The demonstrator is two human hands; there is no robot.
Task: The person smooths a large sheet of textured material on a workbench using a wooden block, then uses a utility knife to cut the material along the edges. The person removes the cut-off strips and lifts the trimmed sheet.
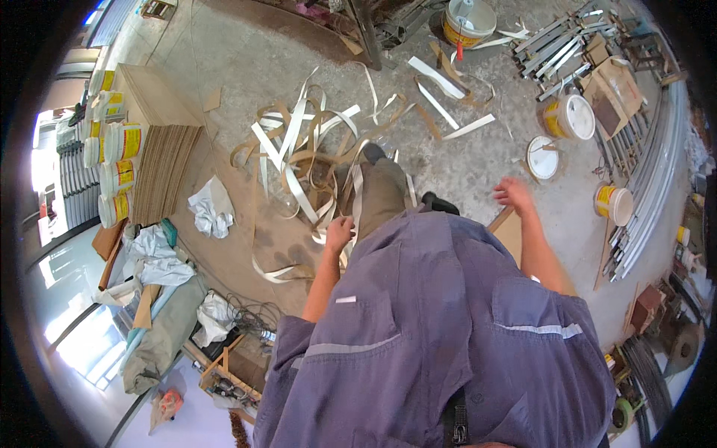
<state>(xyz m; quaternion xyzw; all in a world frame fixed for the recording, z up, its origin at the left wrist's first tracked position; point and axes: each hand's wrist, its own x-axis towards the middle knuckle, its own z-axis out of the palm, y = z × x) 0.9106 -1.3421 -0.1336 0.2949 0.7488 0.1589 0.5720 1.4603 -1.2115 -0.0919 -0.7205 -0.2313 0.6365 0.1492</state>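
My left hand (341, 232) hangs beside my left hip with its fingers curled; whether anything is inside them is hidden. Close to it, a tangle of white and brown strips (300, 134) covers the floor around my forward foot (374, 153). Out to the right, my right hand (512, 193) is held in the air, fingers loosely apart and nothing in them. Below that hand a flat tan board (509, 237) shows partly behind my body. A round white lid (543, 157) lies on the floor nearest to my right hand.
Stacked brown sheets (166, 175) stand at left beside several white-and-yellow buckets (122, 142). A lidded bucket (576, 117) and a smaller bucket (614, 204) stand at right, near long metal tubes (651, 187). Metal bars (556, 52) lie far right. Crumpled white sheeting (211, 207) lies left.
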